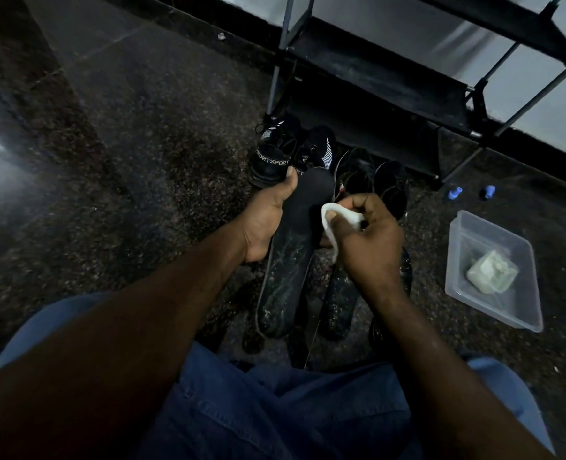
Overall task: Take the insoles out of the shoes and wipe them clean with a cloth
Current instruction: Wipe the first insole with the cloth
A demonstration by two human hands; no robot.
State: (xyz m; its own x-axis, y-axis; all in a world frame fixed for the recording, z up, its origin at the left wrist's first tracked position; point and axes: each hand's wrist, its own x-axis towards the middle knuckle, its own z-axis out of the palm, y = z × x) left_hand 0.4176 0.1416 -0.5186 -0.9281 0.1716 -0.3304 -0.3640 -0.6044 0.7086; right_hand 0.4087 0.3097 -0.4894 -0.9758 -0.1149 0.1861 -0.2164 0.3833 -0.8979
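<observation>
Bare floor (125, 161) is lying open at the frame's left; shoes (275, 157), a rack (374, 78) and a plastic tub (455, 260) are crowding the centre and right.

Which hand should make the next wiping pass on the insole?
Right. The right hand pinches the crumpled white cloth just beside the long black dusty insole, while the left hand grips that insole's edge and probably serves best steadying it.
</observation>
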